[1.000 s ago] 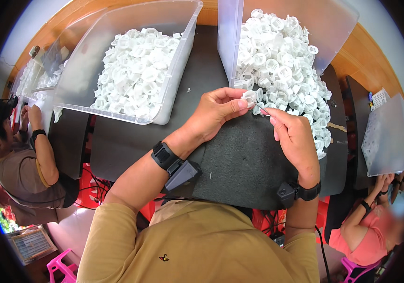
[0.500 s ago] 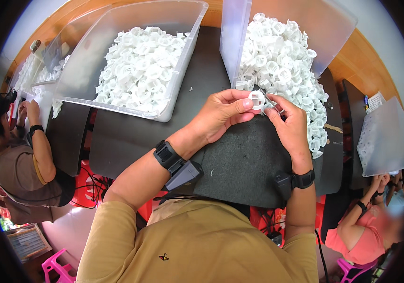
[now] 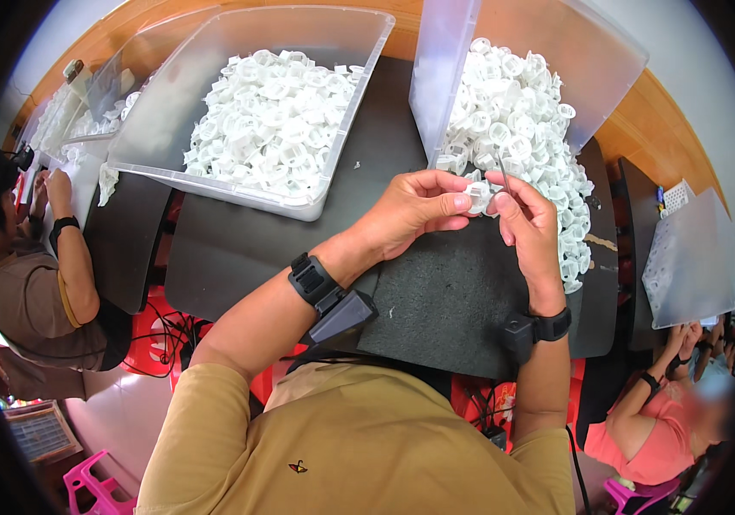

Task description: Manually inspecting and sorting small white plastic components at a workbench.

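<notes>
My left hand [image 3: 419, 210] pinches a small white round plastic part [image 3: 477, 197] between thumb and fingers, above the dark mat [image 3: 444, 300]. Close against it on the right, my right hand [image 3: 528, 221] grips a thin metal tool [image 3: 503, 168] whose slender end points up and away. Fingers cover most of this tool, so its exact kind cannot be made out. Just beyond both hands, a heap of similar white plastic parts [image 3: 513, 129] spills from a clear bin [image 3: 440, 77] lying on its side.
Another clear bin [image 3: 352, 129], full of white parts, stands at the far left of the black table [image 3: 256, 266]. A person [image 3: 50, 283] works at the left; another person [image 3: 650, 421] sits at the right near a clear bin [image 3: 695, 266]. Cables [image 3: 170, 330] hang by red stools.
Both hands have shifted slightly down and right in the picture. The white part has turned from facing me to a tilted angle, and the tool's tip points more upright.
</notes>
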Tool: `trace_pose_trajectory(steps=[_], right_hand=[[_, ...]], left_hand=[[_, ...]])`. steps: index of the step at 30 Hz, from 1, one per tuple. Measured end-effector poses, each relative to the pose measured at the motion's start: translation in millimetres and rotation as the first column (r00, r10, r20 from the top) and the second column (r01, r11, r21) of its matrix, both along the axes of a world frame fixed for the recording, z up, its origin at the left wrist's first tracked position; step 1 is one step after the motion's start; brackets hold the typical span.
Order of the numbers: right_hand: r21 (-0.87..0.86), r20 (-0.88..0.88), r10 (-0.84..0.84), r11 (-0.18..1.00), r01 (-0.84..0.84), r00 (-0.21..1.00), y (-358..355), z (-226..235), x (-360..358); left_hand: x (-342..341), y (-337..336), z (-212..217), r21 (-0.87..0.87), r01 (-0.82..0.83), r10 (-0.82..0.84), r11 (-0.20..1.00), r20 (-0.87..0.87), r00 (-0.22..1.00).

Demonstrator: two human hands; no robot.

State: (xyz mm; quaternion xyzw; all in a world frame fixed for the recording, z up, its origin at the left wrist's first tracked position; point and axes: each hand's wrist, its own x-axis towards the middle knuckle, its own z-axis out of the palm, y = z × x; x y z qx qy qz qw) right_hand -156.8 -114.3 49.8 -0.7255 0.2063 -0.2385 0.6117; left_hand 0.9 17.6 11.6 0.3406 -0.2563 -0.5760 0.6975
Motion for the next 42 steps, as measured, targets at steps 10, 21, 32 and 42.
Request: trace_pose_trajectory(steps=[10,21,32,42], right_hand=[[0.009,-0.002,0.017,1.000,-0.017,1.000,3.6,-10.0,4.3],[-0.124,-0.060,0.038,0.991,-0.045,0.997,2.3,1.0,-4.2],[-0.546,-0.126,-0.093,0.838,0.009,0.988,11.7,23.8,-9.4],[-0.605,-0.245,-0.072,0.791,-0.094,0.967,14.9,22.9,-12.3]], left_hand=[[-4.1,-3.1,-1.6,0.053,-0.005,0.000,0.999,0.093,0.996],[8.7,-4.9,-12.1,0.094,-0.028,0.019,0.995,0.100,0.995],[14.6,-8.2,-14.8,0.062,-0.044,0.044,0.997,0.012,0.999],[13.0,-7.7,-11.7,0.092,-0.046,0.039,0.995,0.072,0.997]])
